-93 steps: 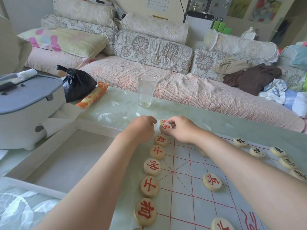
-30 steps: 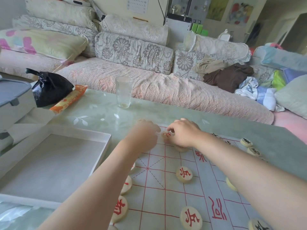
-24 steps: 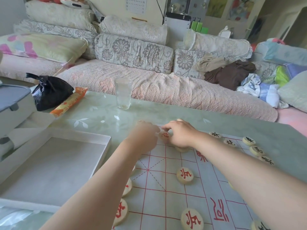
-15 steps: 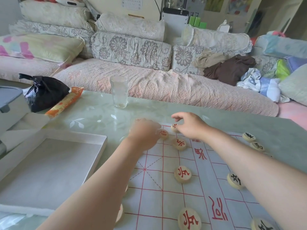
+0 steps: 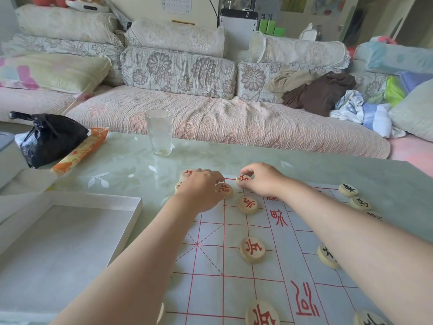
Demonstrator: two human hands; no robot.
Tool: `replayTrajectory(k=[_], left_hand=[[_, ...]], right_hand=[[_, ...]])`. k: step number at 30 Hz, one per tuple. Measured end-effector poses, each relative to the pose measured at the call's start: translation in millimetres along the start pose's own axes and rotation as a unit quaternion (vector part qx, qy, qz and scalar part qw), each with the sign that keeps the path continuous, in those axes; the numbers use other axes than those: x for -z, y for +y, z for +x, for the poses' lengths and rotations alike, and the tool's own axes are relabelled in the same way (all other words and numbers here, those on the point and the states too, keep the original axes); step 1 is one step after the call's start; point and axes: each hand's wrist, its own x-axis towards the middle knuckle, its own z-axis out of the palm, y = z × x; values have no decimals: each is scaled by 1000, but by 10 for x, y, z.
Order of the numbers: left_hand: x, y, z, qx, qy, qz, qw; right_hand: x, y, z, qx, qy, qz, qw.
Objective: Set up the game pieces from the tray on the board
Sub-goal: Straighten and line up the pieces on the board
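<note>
The paper board (image 5: pixel 210 261) with red grid lines lies on the table. My left hand (image 5: pixel 201 191) is curled at the board's far left corner, and its fingertips grip a red-marked piece (image 5: pixel 224 190). Just to the right, my right hand (image 5: pixel 264 180) pinches another red piece (image 5: pixel 243 178) on the far edge line. Three red soldier pieces (image 5: pixel 248 204) (image 5: pixel 252 249) (image 5: pixel 262 314) sit in a column down the board. More red pieces (image 5: pixel 187 172) peek out behind my left hand. The white tray (image 5: pixel 131 202) stands to the left with no pieces showing in it.
Black-marked pieces (image 5: pixel 348 190) (image 5: pixel 360 203) (image 5: pixel 326 255) lie along the board's right side, partly under my right forearm. A drinking glass (image 5: pixel 159 132) stands beyond the board. A black bag (image 5: pixel 51 134) and an orange packet (image 5: pixel 79 151) lie at far left. A sofa runs behind the table.
My hands, which met over one piece, have parted. The right hand carried a red piece right along the far edge line, uncovering a red soldier piece below it. The left hand stays at the corner.
</note>
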Motion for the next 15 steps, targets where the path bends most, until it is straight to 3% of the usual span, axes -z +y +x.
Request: replayTrajectory(k=[15], left_hand=[[-39, 55, 61, 3, -17, -13, 1000]], right_hand=[[22, 28, -19, 26, -11, 12, 1000]])
